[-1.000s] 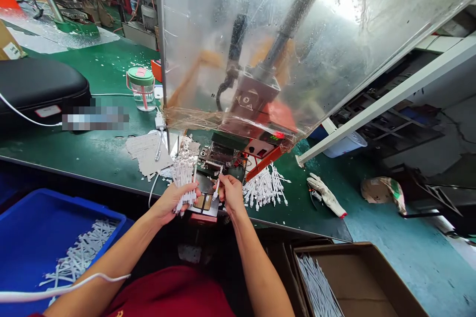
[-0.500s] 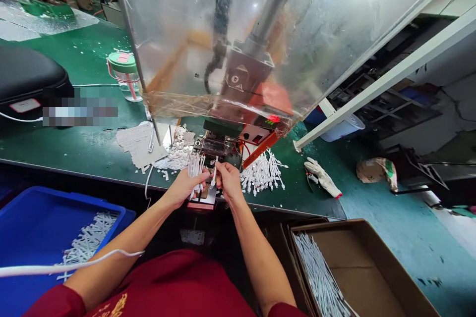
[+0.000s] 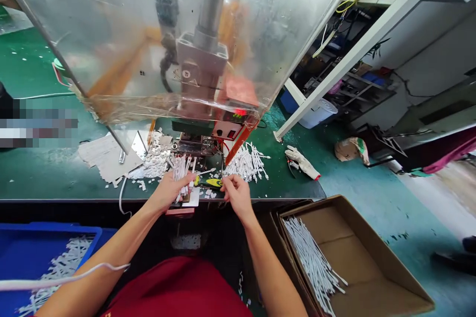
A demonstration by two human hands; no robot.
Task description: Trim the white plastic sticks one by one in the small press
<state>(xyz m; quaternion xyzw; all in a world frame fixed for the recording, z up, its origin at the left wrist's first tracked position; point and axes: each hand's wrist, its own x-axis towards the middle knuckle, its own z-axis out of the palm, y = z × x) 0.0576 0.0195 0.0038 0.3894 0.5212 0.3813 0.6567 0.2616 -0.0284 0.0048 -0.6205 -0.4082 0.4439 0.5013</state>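
My left hand (image 3: pixel 173 189) is closed around a bunch of short white cables (image 3: pixel 181 166), held upright in front of the press. My right hand (image 3: pixel 238 194) is pinched at the bench's front edge, beside a yellow-and-black tool handle (image 3: pixel 213 183); whether its fingertips hold anything is too small to tell. A loose heap of similar white cables (image 3: pixel 247 162) lies on the bench just beyond my right hand. The press (image 3: pixel 193 144) stands behind both hands, its lower block low over the bench.
A clear plastic guard (image 3: pixel 130 59) hangs before the press. White scraps (image 3: pixel 156 156) and torn cardboard (image 3: pixel 107 153) lie left. A work glove (image 3: pixel 303 162) lies right. A blue bin (image 3: pixel 48 237) and a cardboard box (image 3: pixel 372 257), both with white pieces, flank me.
My view has turned right. My right hand has moved away from the left hand and the bunch, rightward and nearer the bench edge. The yellow-and-black handle now shows between the hands.
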